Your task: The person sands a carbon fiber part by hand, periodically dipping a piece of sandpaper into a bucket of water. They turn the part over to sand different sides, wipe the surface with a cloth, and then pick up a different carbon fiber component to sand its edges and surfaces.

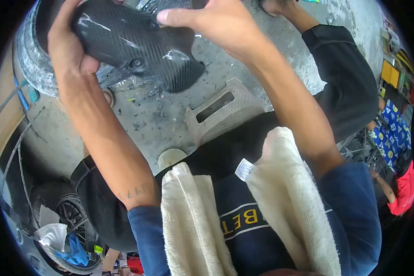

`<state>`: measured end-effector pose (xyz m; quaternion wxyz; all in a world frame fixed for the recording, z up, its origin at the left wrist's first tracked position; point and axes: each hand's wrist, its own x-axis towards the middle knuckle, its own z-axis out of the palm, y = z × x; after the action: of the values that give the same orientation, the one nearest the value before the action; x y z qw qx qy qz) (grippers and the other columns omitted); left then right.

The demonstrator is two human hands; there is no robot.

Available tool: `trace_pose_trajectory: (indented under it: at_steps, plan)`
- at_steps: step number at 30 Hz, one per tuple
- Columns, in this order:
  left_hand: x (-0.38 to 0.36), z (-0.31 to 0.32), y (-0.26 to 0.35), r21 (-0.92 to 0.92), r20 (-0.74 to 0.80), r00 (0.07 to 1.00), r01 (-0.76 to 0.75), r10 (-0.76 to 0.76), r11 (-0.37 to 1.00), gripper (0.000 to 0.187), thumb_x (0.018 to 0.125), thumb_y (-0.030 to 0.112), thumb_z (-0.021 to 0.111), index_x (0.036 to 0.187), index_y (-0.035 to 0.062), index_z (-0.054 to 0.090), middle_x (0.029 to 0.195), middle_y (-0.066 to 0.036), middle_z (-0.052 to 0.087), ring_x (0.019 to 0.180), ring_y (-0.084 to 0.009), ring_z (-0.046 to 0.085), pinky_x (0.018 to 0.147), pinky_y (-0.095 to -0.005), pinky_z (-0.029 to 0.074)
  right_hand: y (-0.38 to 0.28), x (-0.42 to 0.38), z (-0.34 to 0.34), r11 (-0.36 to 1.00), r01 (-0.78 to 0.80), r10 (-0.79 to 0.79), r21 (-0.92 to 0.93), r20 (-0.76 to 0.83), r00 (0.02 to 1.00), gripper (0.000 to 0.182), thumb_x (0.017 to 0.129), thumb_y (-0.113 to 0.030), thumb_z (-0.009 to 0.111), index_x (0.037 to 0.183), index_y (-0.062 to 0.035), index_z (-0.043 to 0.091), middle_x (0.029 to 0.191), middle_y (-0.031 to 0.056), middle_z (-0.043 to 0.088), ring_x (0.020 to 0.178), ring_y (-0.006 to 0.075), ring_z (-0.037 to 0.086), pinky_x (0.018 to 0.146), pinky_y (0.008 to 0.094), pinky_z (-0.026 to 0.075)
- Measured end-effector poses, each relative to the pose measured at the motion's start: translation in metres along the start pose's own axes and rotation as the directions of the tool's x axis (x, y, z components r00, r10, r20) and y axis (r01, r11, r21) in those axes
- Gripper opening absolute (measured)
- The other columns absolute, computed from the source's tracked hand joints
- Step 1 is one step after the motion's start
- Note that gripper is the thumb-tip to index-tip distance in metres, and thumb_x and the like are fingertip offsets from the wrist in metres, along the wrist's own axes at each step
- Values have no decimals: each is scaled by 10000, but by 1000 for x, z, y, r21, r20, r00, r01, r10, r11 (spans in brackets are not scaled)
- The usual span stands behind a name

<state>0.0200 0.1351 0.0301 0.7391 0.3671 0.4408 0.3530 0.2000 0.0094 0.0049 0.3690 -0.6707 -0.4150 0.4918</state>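
Both my hands hold a curved, glossy black carbon-fibre panel (135,43) at the top of the head view. Its woven surface shows a small round fitting near the lower edge, and its right end has a cut-out edge. My left hand (69,53) is closed round the panel's left end, with the thumb at the near edge and the other fingers mostly hidden. My right hand (216,25) grips the far right side, its thumb laid on the top surface. Behind the panel, a large round grey-smeared tub (34,55) stands at the left.
A grey plastic stool (232,108) with a slot sits on the wet, stained concrete floor (147,115). A cream towel (188,221) hangs round my neck. At the lower left is a wheel (73,214) with a blue cloth (73,250). Another person (405,184) in red is at the right.
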Motion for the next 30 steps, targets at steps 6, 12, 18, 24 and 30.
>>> trace_pose_trajectory:
  at_steps: [6, 12, 18, 24, 30]
  plan:
    - [9, -15, -46, 356, -199, 874, -358, 444, 864, 237, 922, 298, 576, 1059, 118, 648, 914, -27, 667, 850, -159, 629, 798, -323, 489, 4, 17, 6, 986, 5, 3, -167, 47, 999, 251, 739, -88, 751, 950, 18, 667, 780, 80, 689, 702, 113, 627, 660, 305, 524]
    - [40, -56, -76, 461, 42, 918, -368, 394, 808, 413, 948, 335, 530, 1266, 79, 590, 1197, -92, 628, 1086, -183, 584, 941, -333, 454, -2, 19, 3, 983, -19, 43, -182, 131, 990, 249, 738, -85, 749, 948, 19, 665, 778, 81, 688, 699, 114, 625, 656, 306, 524]
    - [36, -42, -82, 488, 16, 935, -317, 355, 814, 394, 941, 335, 543, 1226, 67, 592, 1169, -105, 634, 1065, -201, 595, 931, -349, 467, 0, 5, 16, 981, 60, -65, -183, -24, 998, 248, 748, -76, 736, 964, 17, 656, 792, 81, 688, 671, 118, 620, 651, 301, 520]
    - [31, -36, -84, 469, 23, 937, -317, 348, 824, 378, 935, 336, 557, 1186, 56, 593, 1140, -118, 640, 1044, -219, 606, 921, -364, 479, 1, 1, 8, 998, 6, -9, 59, 50, 999, 280, 809, -63, 735, 1062, 5, 634, 923, 63, 705, 796, 108, 637, 745, 289, 524]
    - [27, -31, -87, 441, 42, 940, -321, 338, 838, 365, 928, 336, 570, 1146, 44, 595, 1111, -131, 646, 1024, -238, 617, 910, -379, 492, 13, -5, 20, 995, 93, -100, -43, -216, 971, 238, 823, -65, 733, 1034, 7, 648, 914, 39, 696, 795, 123, 639, 744, 283, 522]
